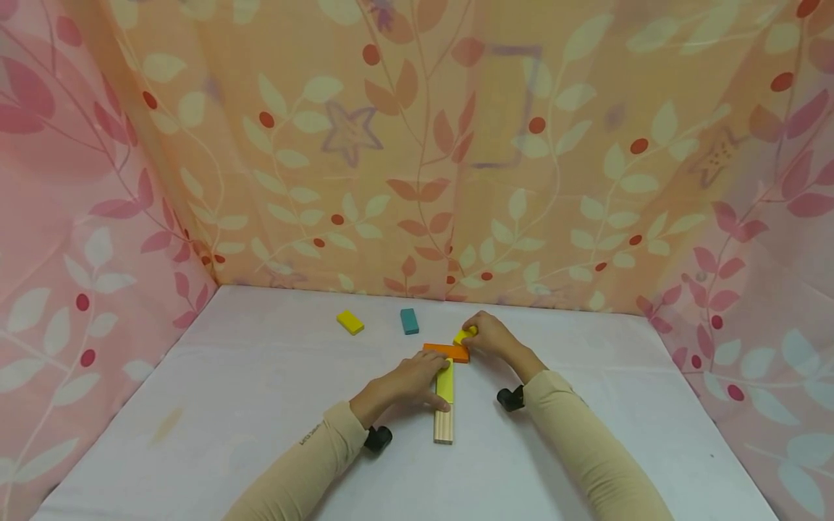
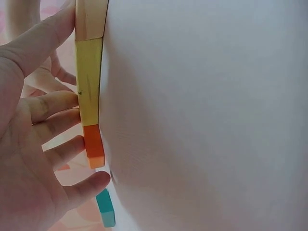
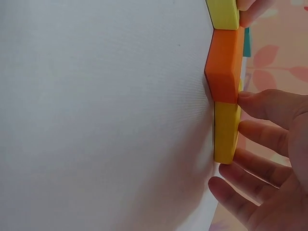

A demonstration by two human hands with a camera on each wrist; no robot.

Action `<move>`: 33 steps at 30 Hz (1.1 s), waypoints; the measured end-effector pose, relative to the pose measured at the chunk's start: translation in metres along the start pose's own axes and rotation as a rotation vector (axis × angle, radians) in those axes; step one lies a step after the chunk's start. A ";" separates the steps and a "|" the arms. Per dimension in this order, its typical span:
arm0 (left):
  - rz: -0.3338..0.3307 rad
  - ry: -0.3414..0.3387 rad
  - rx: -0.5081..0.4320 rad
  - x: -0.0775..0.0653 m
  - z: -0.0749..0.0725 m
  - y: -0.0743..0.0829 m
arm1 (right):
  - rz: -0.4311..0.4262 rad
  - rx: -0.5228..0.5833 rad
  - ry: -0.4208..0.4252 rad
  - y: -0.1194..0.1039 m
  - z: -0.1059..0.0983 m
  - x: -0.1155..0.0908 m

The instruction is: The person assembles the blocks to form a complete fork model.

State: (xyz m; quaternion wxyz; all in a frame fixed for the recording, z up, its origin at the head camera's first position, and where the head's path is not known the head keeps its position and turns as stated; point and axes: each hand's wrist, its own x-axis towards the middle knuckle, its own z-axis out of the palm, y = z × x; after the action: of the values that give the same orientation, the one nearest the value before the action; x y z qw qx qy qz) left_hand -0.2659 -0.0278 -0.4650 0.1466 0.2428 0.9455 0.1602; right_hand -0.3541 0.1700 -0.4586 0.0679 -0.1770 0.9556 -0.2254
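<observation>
My left hand (image 1: 412, 380) rests along a row of blocks, fingers fairly straight and spread. Its thumb lies near the joint between a plain wood block (image 1: 444, 428) and a light yellow block (image 1: 445, 387); its fingertips touch the light yellow block and the orange block (image 2: 94, 147). Crosswise at the row's far end lies that orange block (image 1: 446, 352). My right hand (image 1: 493, 337) pinches a deeper yellow block (image 1: 463, 336) between thumb and fingers. In the right wrist view this yellow block (image 3: 226, 132) sits against the orange one's end, with fingertips at its top and far end.
Farther back on the white-covered table (image 1: 260, 405) lie another yellow block (image 1: 350, 323) and a teal block (image 1: 409, 321). Flowered cloth (image 1: 417, 181) walls the table at the back and both sides. A black wrist camera (image 1: 510, 399) hangs under the right sleeve.
</observation>
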 end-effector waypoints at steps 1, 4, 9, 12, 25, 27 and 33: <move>0.002 0.001 -0.002 0.000 0.001 0.000 | 0.001 0.001 -0.001 0.000 -0.001 0.000; 0.007 0.000 -0.010 0.002 0.002 0.000 | 0.002 -0.005 -0.003 -0.002 -0.003 0.000; 0.013 0.000 0.006 0.004 0.004 -0.001 | -0.020 0.002 0.008 -0.005 -0.011 0.006; 0.014 0.002 0.019 0.005 0.004 -0.001 | -0.026 0.032 0.003 -0.007 -0.014 0.012; 0.003 -0.010 0.013 -0.002 0.003 0.002 | -0.140 0.055 -0.037 -0.025 -0.008 0.042; 0.000 -0.009 0.007 -0.003 0.002 0.001 | -0.143 0.051 -0.042 -0.030 -0.007 0.047; 0.004 -0.003 -0.018 -0.004 -0.001 0.000 | -0.123 0.083 -0.082 -0.042 -0.004 0.057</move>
State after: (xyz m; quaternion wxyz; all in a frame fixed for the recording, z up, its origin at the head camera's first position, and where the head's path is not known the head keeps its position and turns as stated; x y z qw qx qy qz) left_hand -0.2633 -0.0300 -0.4636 0.1498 0.2437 0.9432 0.1688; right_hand -0.3947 0.1153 -0.4386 0.1005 -0.2417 0.9292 -0.2609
